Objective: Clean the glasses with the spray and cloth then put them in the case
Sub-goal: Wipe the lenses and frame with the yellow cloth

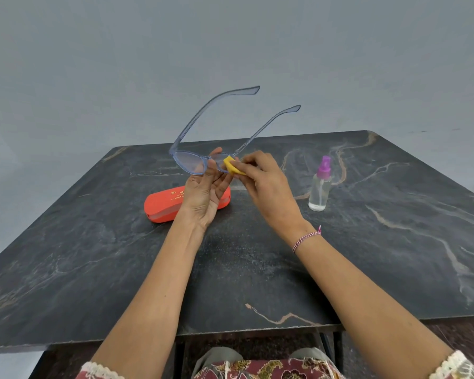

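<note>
We've got the glasses [203, 149] up in the air over the table [367, 255], temples unfolded and pointing away from us. Our left hand [205, 192] is pinched on the frame around the bridge, thumb on top, fingers under. Our right hand [266, 184] is closed on the yellow cloth [231, 166], folded small and pressed on the lens nearest that hand. The other lens is bare.

Risks, as we judge them:
- Left grip sits at the bridge w/ fingers near the glass, so we could smear the lens beside them.
- Pushing hard w/ the cloth against a 1-point hold could twist the frame or slip it out; a drop lands on hard stone.
- Long open temples stick out, easy to knock when we turn the frame.
- Spray bottle [320, 187] stands upright just beside our right forearm; a wide elbow move could tip it.
- Case [173, 205] lies shut on the table under our left hand, so we'll need a free hand to open it later.

Writing: gold print on the orange case lid, too small and partly hidden, can't read it. No label visible on the bottle, just a purple cap.
</note>
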